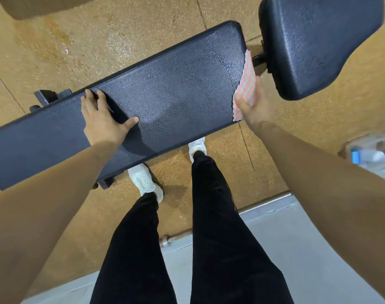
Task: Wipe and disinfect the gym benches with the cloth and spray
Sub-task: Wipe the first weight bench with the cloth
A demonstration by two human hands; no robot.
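Note:
A long dark padded bench (176, 88) runs from lower left to upper right across the view, its surface streaked with damp marks. My left hand (103, 119) lies flat on the pad near its middle, fingers spread, holding nothing. My right hand (256, 106) presses a pink-and-white checked cloth (245, 84) against the right end edge of the pad. A clear spray bottle (371, 154) with a blue part lies blurred at the right edge, apart from both hands.
A second dark seat pad (319, 44) sits at the upper right, joined by a metal bracket (260, 59). My legs and white shoes (145, 181) stand against the bench's near side on brown rubber flooring. A grey floor strip (275, 238) lies behind me.

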